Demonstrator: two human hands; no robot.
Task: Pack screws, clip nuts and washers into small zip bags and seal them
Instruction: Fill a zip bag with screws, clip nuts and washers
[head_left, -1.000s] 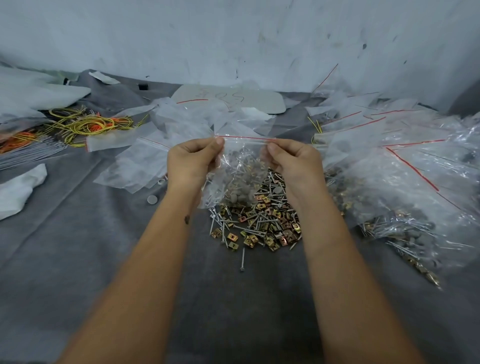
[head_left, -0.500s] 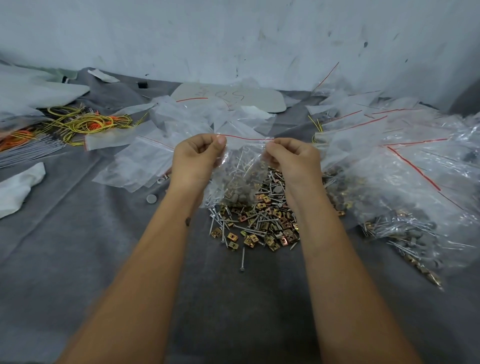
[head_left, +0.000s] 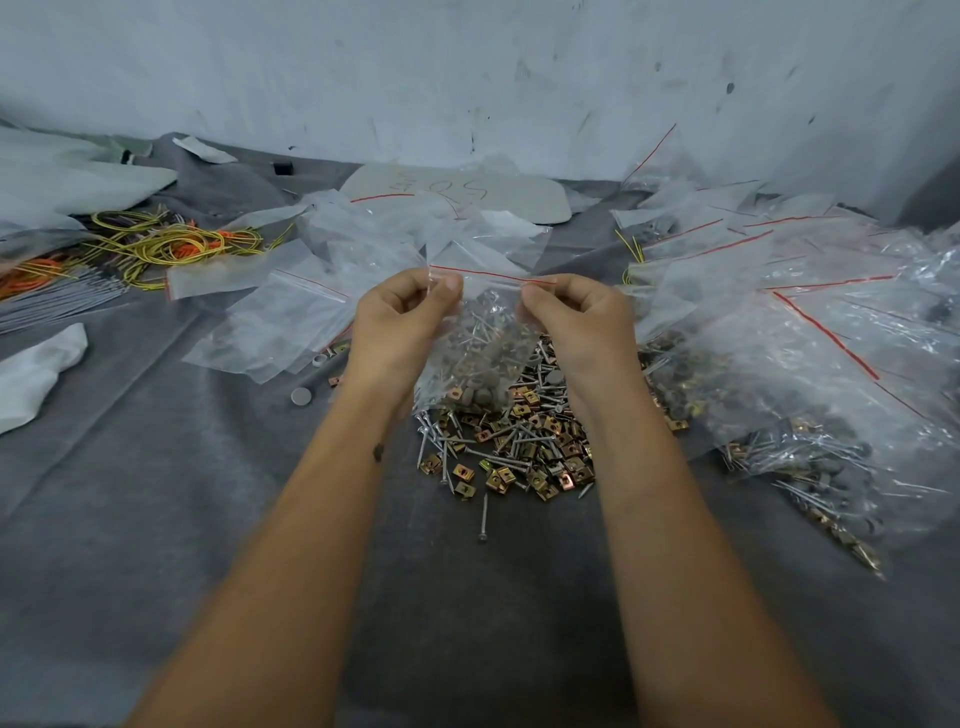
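Zip bag (head_left: 480, 353) top pinched between both hands' fingers (head_left: 447, 285).

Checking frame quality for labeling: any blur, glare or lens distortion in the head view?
Head view: soft, even light, no hard shadows; mild sheen on the filled bags; wide-angle bending toward the edges; left hand, right hand and the held zip bag reasonably sharp.

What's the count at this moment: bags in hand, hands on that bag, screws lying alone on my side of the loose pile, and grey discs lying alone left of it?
zip bag in hand: 1
hands pinching its top edge: 2, the left hand and the right hand
lone screw: 1
lone grey disc: 1
Total: 5
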